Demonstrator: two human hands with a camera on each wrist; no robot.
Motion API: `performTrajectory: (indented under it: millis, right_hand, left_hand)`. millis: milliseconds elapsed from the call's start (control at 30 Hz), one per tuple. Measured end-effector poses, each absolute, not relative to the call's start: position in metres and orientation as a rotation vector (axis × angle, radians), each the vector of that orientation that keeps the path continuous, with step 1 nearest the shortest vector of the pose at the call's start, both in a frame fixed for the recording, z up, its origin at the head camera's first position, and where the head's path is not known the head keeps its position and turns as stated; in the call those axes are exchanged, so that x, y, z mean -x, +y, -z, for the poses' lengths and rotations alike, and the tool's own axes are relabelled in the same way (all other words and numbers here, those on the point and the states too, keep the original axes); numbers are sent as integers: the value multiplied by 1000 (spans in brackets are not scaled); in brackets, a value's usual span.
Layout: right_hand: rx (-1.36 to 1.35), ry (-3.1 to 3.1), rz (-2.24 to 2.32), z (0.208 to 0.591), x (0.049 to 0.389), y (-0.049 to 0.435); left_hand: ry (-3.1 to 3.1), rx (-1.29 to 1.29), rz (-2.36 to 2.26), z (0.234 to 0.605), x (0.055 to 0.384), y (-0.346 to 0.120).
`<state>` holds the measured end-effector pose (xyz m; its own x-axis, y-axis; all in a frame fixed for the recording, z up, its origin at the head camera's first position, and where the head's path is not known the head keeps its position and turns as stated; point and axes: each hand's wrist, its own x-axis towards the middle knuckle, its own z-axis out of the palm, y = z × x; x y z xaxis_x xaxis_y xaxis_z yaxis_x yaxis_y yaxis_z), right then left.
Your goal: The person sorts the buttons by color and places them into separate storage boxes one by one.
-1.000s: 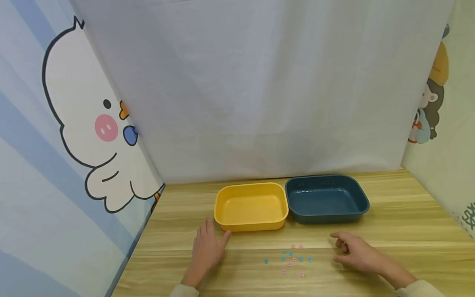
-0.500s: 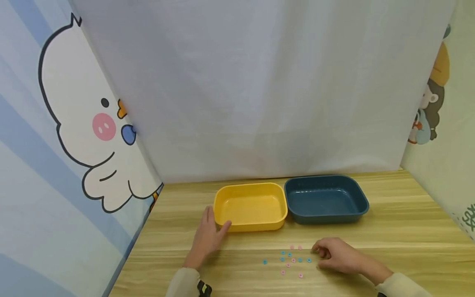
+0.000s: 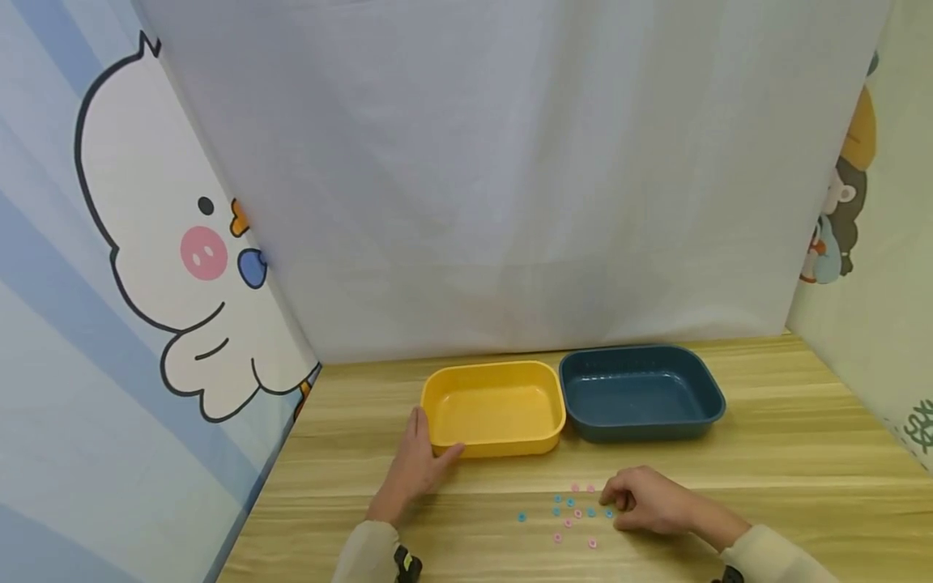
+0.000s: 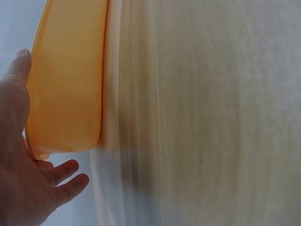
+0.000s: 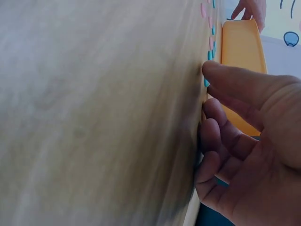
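My left hand (image 3: pixel 417 468) lies at the near left corner of the yellow plastic bin (image 3: pixel 503 448). Its thumb is along the front rim and its fingers reach along the left side. In the left wrist view, the other fingers extend past the bin's corner. My right hand (image 3: pixel 652 500) is low over the table, thumb and index finger apart around a small blue disc (image 3: pixel 609 513) at the right end of the scattered group. The right wrist view shows the disc edge-on by the thumb tip (image 5: pixel 210 68), with the other fingers curled.
Several small pink discs (image 3: pixel 592 543) and blue discs (image 3: pixel 521 517), with darker centres, lie scattered on the wood-grain table (image 3: pixel 306 518). A dark blue bin (image 3: pixel 641 433) stands right beside the yellow one. A pale curtain (image 3: pixel 510 202) hangs behind both.
My right hand has moved left to the edge of the disc group. My left hand has come from beside the yellow bin onto its corner, thumb at the rim.
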<state>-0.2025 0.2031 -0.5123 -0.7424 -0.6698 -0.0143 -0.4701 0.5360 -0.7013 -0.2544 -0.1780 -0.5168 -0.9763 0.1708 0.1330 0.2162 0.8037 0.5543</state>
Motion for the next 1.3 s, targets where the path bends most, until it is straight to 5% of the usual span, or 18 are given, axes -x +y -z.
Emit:
performTrajectory:
  millis: [1300]
  right_hand:
    - [956,2420,1077,516,211,201]
  left_hand:
    - [-2941,167,971,519,260,-174]
